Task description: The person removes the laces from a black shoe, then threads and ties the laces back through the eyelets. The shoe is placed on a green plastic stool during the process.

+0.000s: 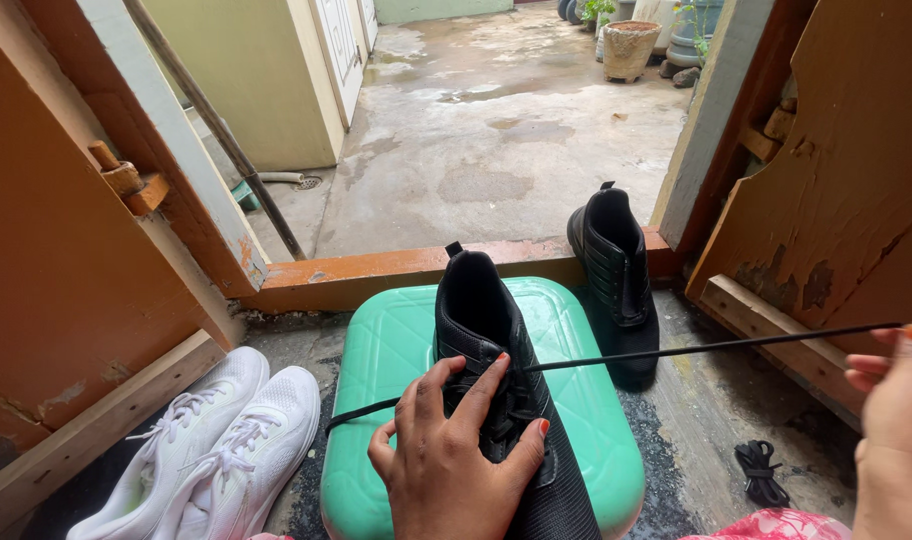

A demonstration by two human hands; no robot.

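Head cam, looking down thru an open doorway onto wet concrete yard.

- L hand (456, 465): palm down, fingers spread and pressed over the lace area of black shoe (506, 400), pinning it in place. Not a closed fist; fingers curl lightly over the upper.
- Black shoe lies lengthwise on green plastic stool (376, 400), heel toward the doorway, toe end toward the person.
- R hand (896, 420): at right frame edge, partly cut off. Fingertips pinched on the end of black lace (716, 346), pulled taut. Lace runs in a straight line from R fingers across to the shoe's eyelets under L hand. Other lace end trails off the shoe to the left, over the stool's edge.
- Second black shoe (616, 270): on floor just beyond stool, to the right, heel against orange door sill (376, 272). No lace visible in it.
- Loose black lace bundle (761, 470) on floor right of stool, well apart from both hands.
- Pair of white sneakers (216, 450), laced, side by side on floor left of stool, beside orange door leaf (56, 260).
- Clay pot (628, 48) far out in yard.
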